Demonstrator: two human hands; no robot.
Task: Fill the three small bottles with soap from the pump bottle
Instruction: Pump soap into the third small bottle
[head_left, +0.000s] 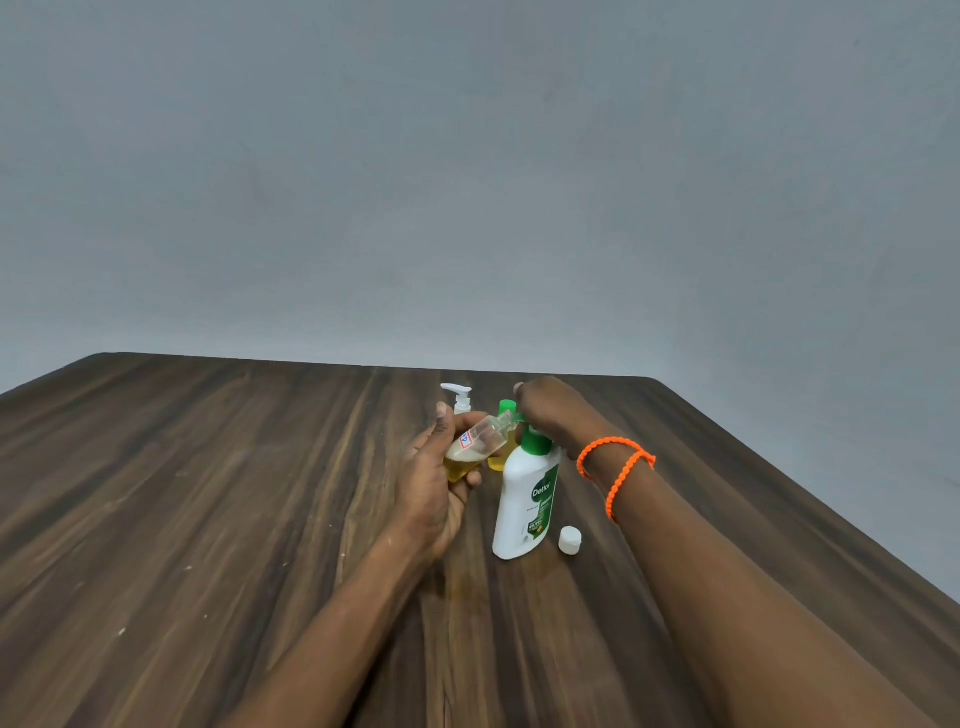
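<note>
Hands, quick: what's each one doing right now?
Left hand: grips the tilted small clear bottle.
Right hand: rests on the pump bottle head.

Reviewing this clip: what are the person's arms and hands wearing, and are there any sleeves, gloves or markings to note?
Both forearms are bare, with no sleeves or gloves in view. The left hand carries no jewellery that I can see. The right hand has a bright orange knotted cord bracelet looped twice around the wrist. No watch, ring or markings are visible.
</note>
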